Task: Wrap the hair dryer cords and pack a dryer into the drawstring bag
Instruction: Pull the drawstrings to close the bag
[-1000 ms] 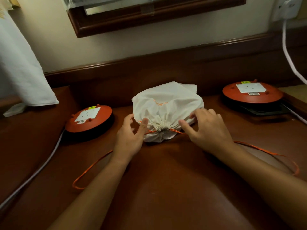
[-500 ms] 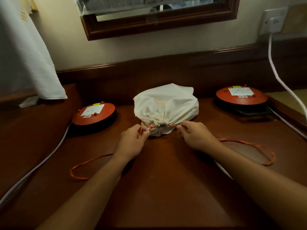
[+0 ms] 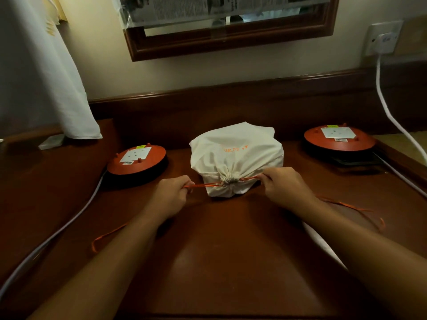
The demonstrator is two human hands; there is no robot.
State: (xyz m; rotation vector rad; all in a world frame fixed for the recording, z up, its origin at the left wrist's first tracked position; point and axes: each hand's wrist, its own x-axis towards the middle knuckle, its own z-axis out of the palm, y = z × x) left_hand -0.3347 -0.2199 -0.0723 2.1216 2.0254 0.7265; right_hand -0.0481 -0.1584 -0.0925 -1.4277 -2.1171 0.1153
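The white bag [image 3: 235, 158] sits full in the middle of the frame on the brown worktop [image 3: 231, 262]. The left hand [image 3: 172, 197] and right hand [image 3: 285, 188] each pinch the orange string [image 3: 203, 185] in curled fingers, one on each side. The bag's mouth looks bunched shut. Packing seems almost done.

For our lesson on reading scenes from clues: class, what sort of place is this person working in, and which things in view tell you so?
Probably a hotel room or bedroom, at a dressing table: a wood-framed mirror hangs above the dark wooden desk, with a wall socket beside it.
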